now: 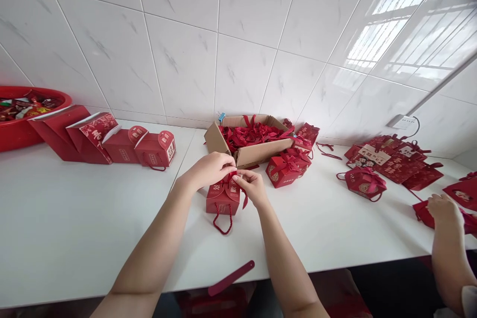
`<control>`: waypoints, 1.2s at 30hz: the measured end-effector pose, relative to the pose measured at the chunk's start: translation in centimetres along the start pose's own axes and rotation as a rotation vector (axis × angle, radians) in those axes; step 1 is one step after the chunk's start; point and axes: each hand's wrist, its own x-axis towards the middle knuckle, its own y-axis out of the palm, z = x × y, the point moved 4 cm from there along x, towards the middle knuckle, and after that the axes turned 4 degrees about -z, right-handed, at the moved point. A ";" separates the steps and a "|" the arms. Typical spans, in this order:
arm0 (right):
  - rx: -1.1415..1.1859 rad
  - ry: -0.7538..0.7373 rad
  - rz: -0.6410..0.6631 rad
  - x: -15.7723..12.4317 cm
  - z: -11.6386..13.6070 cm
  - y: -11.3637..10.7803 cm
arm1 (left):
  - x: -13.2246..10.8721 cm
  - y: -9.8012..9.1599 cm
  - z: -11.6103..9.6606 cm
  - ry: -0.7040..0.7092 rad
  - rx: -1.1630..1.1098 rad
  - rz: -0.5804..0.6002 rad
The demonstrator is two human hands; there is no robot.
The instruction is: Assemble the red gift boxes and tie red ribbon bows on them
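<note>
A small red gift box stands on the white table in front of me, its red cord handle hanging toward me. My left hand is closed over the box's top flaps from the left. My right hand pinches the flaps and a red ribbon at the top from the right. Both hands touch the box at its top.
A cardboard box of red ribbons sits behind, with finished red boxes beside it. Open red boxes line the left, next to a red basin. Flat red packs lie right. Another person's hand works at the right edge. A red strip lies near the front edge.
</note>
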 end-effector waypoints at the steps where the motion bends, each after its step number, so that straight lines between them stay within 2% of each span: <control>1: 0.000 -0.008 0.016 -0.1 0.0 0.2 | 0.1 0.1 -0.1 0.020 -0.001 0.003; 3: -0.001 -0.032 0.037 -0.1 0.0 0.5 | 0.2 0.3 -0.4 0.058 -0.010 0.018; 6: -0.006 -0.076 0.002 -0.1 0.2 0.3 | 0.0 0.3 -0.3 0.080 -0.032 0.036; 10: -0.010 -0.141 -0.064 0.1 0.7 -0.1 | -0.3 -0.3 1.2 0.055 -0.054 0.029; 12: 0.003 -0.139 -0.053 0.0 0.9 -0.1 | -0.3 -0.1 2.6 -0.023 0.002 0.097; 14: 0.021 -0.094 -0.006 -0.2 1.0 0.1 | -0.3 0.5 4.0 -0.141 0.070 0.216; 17: 0.037 0.000 0.070 -0.6 1.1 0.4 | 0.0 1.4 5.0 -0.218 0.125 0.333; 22: 0.038 0.118 0.144 -1.1 1.4 0.2 | 0.2 1.8 4.0 -0.187 0.114 0.308; 27: -0.059 0.224 0.065 -1.5 1.7 -0.1 | -1.2 1.1 2.1 -0.181 0.004 0.368; 31: -0.248 0.103 0.044 -2.0 2.6 0.2 | -1.9 -0.1 -0.2 -0.056 -0.046 0.234; 34: -0.437 -0.105 0.083 -2.5 3.5 0.6 | -1.4 -0.1 -1.2 0.014 -0.110 0.115; 36: -0.472 -0.239 0.115 -2.7 3.9 0.8 | -0.7 0.4 -1.3 0.034 -0.125 0.053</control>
